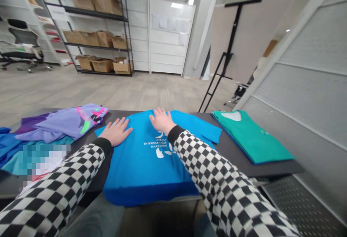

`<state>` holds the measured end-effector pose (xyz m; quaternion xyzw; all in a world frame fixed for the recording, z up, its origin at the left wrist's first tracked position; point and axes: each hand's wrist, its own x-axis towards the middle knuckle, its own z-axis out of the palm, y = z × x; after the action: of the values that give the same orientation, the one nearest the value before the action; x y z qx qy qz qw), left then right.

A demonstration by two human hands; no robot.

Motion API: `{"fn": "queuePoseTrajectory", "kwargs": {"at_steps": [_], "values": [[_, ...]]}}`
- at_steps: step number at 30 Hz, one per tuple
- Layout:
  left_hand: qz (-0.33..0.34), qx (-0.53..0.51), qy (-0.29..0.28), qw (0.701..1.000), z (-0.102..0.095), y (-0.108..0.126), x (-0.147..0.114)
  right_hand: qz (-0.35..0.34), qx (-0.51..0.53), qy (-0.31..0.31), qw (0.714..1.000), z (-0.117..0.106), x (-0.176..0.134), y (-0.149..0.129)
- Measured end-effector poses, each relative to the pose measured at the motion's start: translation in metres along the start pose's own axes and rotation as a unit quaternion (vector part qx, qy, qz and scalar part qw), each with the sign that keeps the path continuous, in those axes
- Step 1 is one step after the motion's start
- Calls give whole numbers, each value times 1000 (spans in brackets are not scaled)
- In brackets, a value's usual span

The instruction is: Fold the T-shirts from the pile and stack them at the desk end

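Observation:
A blue T-shirt (130,168) with white marathon lettering lies spread on the dark table, its lower edge hanging over the near side. My left hand (115,132) rests on the shirt's left sleeve area, fingers apart. Near the far edge, my right hand (162,120) lies on the upper part of the shirt with its fingers spread. My right forearm covers part of the printed lettering. Neither hand grips the cloth.
Loose shirts, among them a lavender shirt (62,121), are heaped at the table's left. Folded green shirts (249,135) lie at the right on the black tabletop (230,153). Beyond stand a shelf rack (97,14) with cardboard boxes and a black-framed stand (230,45).

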<state>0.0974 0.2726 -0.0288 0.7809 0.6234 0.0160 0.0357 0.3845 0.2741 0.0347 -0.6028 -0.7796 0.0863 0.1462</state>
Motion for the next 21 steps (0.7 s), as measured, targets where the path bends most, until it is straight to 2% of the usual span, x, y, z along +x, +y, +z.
{"fn": "queuePoseTrajectory", "kwargs": {"at_steps": [2, 4, 7, 9, 12, 16, 21], "values": [[3, 0, 6, 1000, 3, -2, 2, 45, -50, 44, 997, -28, -16, 58], [3, 2, 7, 1000, 4, -2, 3, 94, -91, 45, 990, -49, -39, 119], [3, 2, 4, 1000, 5, -3, 4, 108, -120, -2, 987, -64, -75, 198], [0, 4, 1, 1000, 6, -2, 4, 112, -116, -67, 985, -63, -93, 231], [-5, 12, -5, 1000, 3, -1, 5, 128, -113, -92, 981, -54, -106, 251], [3, 18, -15, 1000, -3, 3, 6, 157, -119, -83, 977, -47, -104, 255], [-3, 14, -24, 1000, -6, 3, 10, 182, -124, -78, 972, -50, -104, 258]]}}
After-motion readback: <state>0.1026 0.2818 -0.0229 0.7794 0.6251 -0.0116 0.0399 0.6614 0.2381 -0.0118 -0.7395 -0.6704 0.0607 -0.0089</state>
